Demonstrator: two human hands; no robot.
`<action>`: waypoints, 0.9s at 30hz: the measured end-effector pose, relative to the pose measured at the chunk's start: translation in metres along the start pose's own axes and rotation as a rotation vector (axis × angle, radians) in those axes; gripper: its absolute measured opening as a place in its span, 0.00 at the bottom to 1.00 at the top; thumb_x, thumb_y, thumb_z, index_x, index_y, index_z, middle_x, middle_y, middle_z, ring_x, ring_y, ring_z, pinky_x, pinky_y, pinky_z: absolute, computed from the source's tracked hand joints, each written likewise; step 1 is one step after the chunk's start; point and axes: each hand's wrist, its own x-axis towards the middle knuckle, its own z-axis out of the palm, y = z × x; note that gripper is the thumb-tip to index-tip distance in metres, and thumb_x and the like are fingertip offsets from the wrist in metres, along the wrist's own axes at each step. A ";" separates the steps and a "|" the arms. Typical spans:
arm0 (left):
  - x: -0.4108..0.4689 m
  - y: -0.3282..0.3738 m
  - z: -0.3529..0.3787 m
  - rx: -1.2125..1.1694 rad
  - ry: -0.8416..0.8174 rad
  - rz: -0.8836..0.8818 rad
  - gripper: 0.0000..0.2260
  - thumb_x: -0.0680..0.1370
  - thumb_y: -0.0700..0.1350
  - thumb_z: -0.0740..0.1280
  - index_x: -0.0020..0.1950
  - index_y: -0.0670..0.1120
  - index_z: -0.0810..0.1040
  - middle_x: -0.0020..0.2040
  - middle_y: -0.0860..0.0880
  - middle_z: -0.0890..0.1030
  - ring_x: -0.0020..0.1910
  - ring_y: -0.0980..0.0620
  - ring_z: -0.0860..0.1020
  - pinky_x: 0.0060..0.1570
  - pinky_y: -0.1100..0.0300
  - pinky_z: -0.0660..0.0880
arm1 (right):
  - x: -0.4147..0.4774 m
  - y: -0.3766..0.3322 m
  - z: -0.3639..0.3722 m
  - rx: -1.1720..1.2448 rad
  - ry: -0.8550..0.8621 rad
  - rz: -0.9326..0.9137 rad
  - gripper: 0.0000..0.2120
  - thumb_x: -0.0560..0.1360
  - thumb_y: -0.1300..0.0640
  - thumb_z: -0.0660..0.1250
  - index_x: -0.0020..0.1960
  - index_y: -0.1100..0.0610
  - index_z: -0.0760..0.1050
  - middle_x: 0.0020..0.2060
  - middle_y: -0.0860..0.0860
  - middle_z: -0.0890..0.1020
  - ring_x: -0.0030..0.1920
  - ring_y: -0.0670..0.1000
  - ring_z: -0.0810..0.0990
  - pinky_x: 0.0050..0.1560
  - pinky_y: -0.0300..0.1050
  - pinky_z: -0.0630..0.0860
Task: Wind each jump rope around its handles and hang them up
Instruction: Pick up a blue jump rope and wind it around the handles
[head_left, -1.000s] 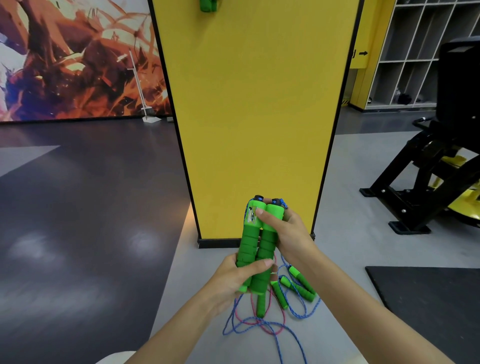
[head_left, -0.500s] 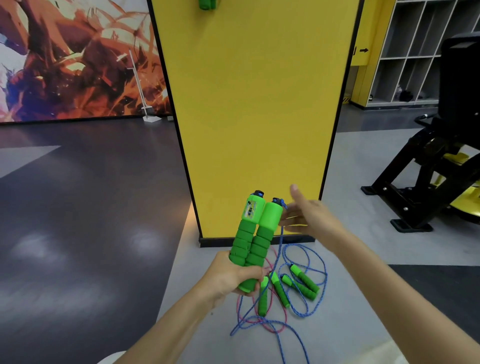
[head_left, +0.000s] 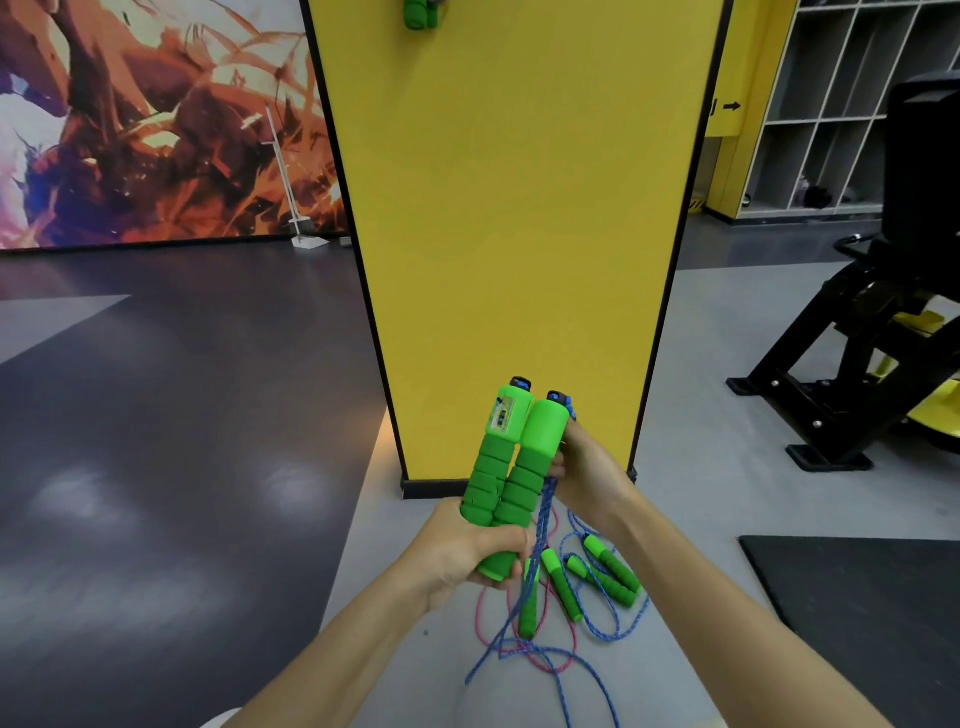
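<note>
Dead ahead, yellow pillar (head_left: 519, 234): fills the middle of the view; hung green handles (head_left: 417, 13) peek in at its top edge, cut off by the frame; that looks like the hanging spot.
Off to the right, black gym machine (head_left: 857, 364): well apart from the action; a dark mat (head_left: 857, 597) lies in front of it.
Floor pile (head_left: 608, 571): at the pillar's foot, under the hands; more green handles lie in tangled blue and pink cord; these are not yet wound.
Held handles (head_left: 511, 467): two green foam handles side by side, touching, near upright with a slight lean to the right; the left one carries a small counter window (head_left: 503, 418).
Left hand (head_left: 457, 556): wrapped tight round the bottom ends of both handles, clamping them as one.
Right hand (head_left: 587, 473): tucked just behind the right handle; fingers closed on the blue cord (head_left: 543, 519), as far as shows.
Blue cord: drops from the handle cap, past the right hand, down to the floor; no turns on the handles yet.
Step in hand, my call: the first wrap is about to start; keep both handles flush; lead the cord across the pair under steady tension; lay each turn beside the last; feed slack up gently so the floor tangle doesn't come along.
</note>
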 end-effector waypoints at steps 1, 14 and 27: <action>0.000 0.001 0.000 -0.012 0.013 -0.001 0.04 0.63 0.37 0.73 0.32 0.44 0.80 0.30 0.45 0.78 0.26 0.51 0.75 0.28 0.62 0.75 | -0.002 0.004 -0.004 -0.083 0.009 -0.034 0.18 0.80 0.47 0.54 0.37 0.52 0.73 0.25 0.46 0.64 0.26 0.45 0.60 0.31 0.40 0.62; 0.014 -0.006 -0.001 0.155 0.258 0.019 0.05 0.66 0.32 0.72 0.35 0.40 0.80 0.29 0.42 0.78 0.25 0.48 0.75 0.29 0.59 0.74 | -0.031 -0.038 -0.008 -1.684 -0.109 -0.150 0.13 0.81 0.52 0.57 0.38 0.54 0.68 0.32 0.52 0.74 0.35 0.55 0.71 0.37 0.48 0.63; 0.015 0.005 -0.018 0.629 0.132 0.005 0.06 0.64 0.37 0.72 0.35 0.44 0.77 0.31 0.45 0.80 0.28 0.49 0.80 0.28 0.61 0.75 | -0.033 -0.085 0.020 -2.025 -0.434 -0.110 0.15 0.79 0.45 0.59 0.39 0.54 0.70 0.29 0.49 0.72 0.30 0.49 0.70 0.35 0.48 0.67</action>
